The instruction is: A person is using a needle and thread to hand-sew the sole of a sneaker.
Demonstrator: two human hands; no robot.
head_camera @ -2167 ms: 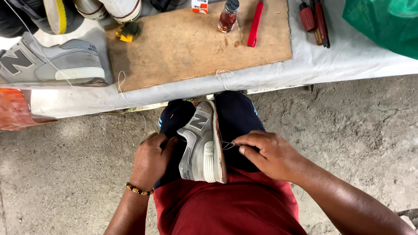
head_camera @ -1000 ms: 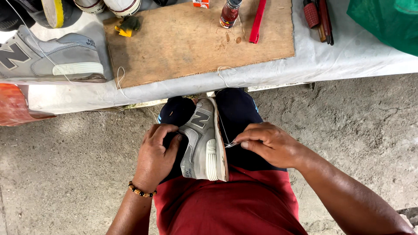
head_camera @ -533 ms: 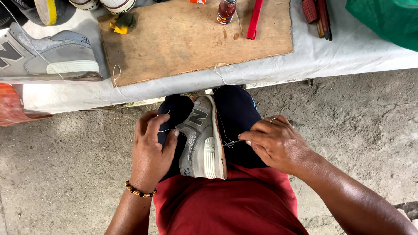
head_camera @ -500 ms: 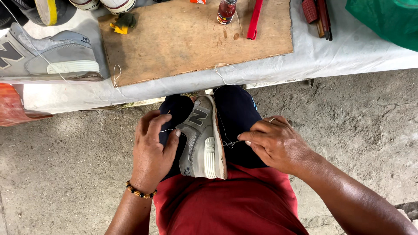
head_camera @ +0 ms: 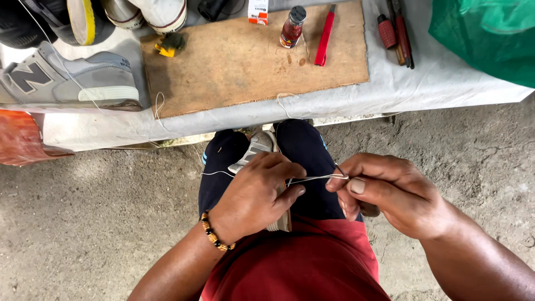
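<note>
1. Nearest to us, our red shorts (head_camera: pixel 301 267) fill the bottom of the view, with a beaded bracelet (head_camera: pixel 214 237) on our left wrist.
2. Our left hand (head_camera: pixel 253 195) lies clenched over the grey shoe (head_camera: pixel 253 150), which is wedged upright between our dark-clad knees; only its toe and a strip of sole show past the fingers.
3. Our right hand (head_camera: pixel 390 192) sits just right of the shoe, its thumb and fingers pinched tight on a white thread (head_camera: pixel 312 179) and, it seems, a thin needle, though that is too small to tell for sure. The thread runs taut from the pinch across to the left hand, and a loose strand trails off past the left knee.
4. Beyond the knees comes the bare concrete floor (head_camera: pixel 83 223).
5. Farther on stands a low table under a pale cloth (head_camera: pixel 446 83), bearing a brown board (head_camera: pixel 245 61).
6. On the board lie a small red bottle (head_camera: pixel 292 28) and a red-handled tool (head_camera: pixel 323 44).
7. At the far left a second grey sneaker (head_camera: pixel 61 81) rests on the cloth; a green bag (head_camera: pixel 490 33) sits at the far right.
</note>
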